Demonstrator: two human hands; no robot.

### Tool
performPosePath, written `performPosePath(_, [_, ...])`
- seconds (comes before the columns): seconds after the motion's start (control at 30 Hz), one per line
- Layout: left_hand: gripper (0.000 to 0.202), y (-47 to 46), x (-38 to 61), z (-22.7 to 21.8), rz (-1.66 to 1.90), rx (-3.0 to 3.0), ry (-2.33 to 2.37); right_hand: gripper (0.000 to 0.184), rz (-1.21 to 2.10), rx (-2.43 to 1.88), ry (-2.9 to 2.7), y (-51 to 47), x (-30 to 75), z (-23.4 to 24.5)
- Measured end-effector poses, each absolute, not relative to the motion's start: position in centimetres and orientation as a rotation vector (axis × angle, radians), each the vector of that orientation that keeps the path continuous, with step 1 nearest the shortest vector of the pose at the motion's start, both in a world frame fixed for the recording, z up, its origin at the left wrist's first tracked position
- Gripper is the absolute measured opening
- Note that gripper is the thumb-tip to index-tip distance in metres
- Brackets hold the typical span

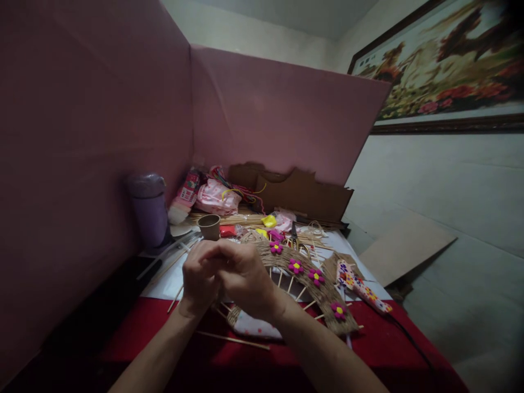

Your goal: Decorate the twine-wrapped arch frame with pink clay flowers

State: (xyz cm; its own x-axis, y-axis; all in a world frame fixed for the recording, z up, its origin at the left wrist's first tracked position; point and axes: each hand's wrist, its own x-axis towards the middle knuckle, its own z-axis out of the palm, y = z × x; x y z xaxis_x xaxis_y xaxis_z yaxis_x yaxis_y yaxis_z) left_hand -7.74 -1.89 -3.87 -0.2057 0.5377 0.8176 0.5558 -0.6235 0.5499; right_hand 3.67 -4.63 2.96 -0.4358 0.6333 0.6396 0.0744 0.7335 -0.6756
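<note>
My left hand (199,278) and my right hand (244,277) are pressed together above the table, fingers curled closed. What they pinch between them is hidden. Just beyond and right of them lies a curved band woven from jute twine (311,289), set with several pink flowers with yellow centres (295,266) and thin sticks poking out like spokes. Under my right wrist a white dotted piece of fabric (256,326) lies on the red tablecloth (204,363).
A purple lidded container (148,210) stands at left by the pink partition (82,136). A brown paper cup (209,226), scissors (293,234), a decorated glue gun (362,288), bundles of sticks (237,219), pink bags and cardboard (303,194) crowd the back. A loose stick (233,339) lies near me.
</note>
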Motion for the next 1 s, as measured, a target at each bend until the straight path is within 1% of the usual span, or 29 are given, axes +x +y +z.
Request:
performPosePath(0.1, [0.01, -1.7, -7.6, -3.6, -1.815, -1.958, -1.34, 0.013, 0.626, -0.665, -1.844, -3.6, 4.2, 2.9])
performPosePath(0.17, [0.009, -1.6, -7.5, -3.5, -1.768, -1.964, -1.331, 0.013, 0.536, -0.743, -1.812, -2.6, 4.9, 3.0])
performPosePath(0.27, [0.009, -1.6, -7.5, -3.3, -1.786, -2.009, -1.326, 0.021, 0.381, -0.848, -1.786, -1.2, 6.4, 3.2])
performPosePath(0.33, [0.01, -1.7, -7.5, -3.3, -1.817, -2.002, -1.348, 0.031, 0.253, -0.909, -1.772, -0.4, 7.4, 3.1])
performPosePath(0.37, [0.009, -1.7, -7.5, -3.3, -1.838, -1.99, -1.365, 0.033, 0.194, -0.933, -1.759, 0.0, 7.8, 2.8])
performPosePath(0.4, [0.009, -1.7, -7.5, -3.3, -1.862, -1.977, -1.383, 0.031, 0.146, -0.945, -1.739, 0.3, 8.1, 2.5])
performPosePath(0.5, [0.008, -1.7, -7.4, -3.3, -1.926, -1.959, -1.427, 0.017, 0.066, -0.943, -1.676, 0.7, 8.3, 1.4])
performPosePath(0.57, [0.009, -1.6, -7.4, -3.3, -1.964, -1.971, -1.468, 0.013, 0.041, -0.946, -1.679, 0.7, 8.1, 1.0])
performPosePath(0.73, [0.013, -1.0, -7.7, -2.4, -2.125, -1.94, -1.635, 0.015, 0.003, -0.989, -1.697, -0.5, 7.8, 2.2])
performPosePath(0.87, [0.014, -0.9, -8.0, -0.9, -2.291, -1.903, -1.585, 0.021, 0.006, -0.995, -1.608, -1.0, 8.0, 3.2])
performPosePath(1.0, [0.018, -0.8, -7.7, 0.9, -2.688, -1.928, -1.643, 0.021, 0.023, -1.014, -1.527, -0.7, 8.1, 2.2])
